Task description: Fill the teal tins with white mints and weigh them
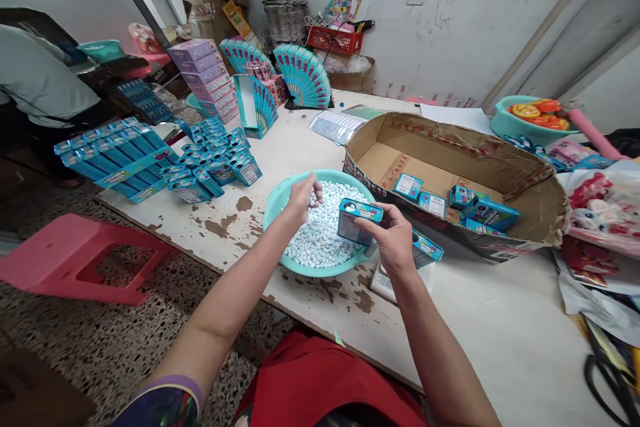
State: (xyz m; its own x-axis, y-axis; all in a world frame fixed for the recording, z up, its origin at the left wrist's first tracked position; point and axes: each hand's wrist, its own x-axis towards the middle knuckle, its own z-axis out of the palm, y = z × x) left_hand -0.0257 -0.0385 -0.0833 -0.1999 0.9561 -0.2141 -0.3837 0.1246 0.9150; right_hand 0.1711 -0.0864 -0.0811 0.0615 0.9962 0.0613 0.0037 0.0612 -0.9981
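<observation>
My left hand (303,200) is closed around a few small white candies, above the left side of a turquoise plastic bowl (273,210). The bowl is filled with white and pale blue candies (320,240). Over the bowl's right side, my right hand (395,233) grips a small blue candy box (356,221) between thumb and fingers. A round opening in the box's top shows white inside. Just beyond my right wrist, another blue candy box (425,248) stands on a white scale (383,282), partly hidden by my forearm.
An open cardboard carton (450,137) with several blue boxes is to the right. Many blue boxes (213,153) are grouped at left, near fan-shaped displays (303,75). Scissors (613,373) lie at far right. A pink stool (95,253) and a person (45,80) are left.
</observation>
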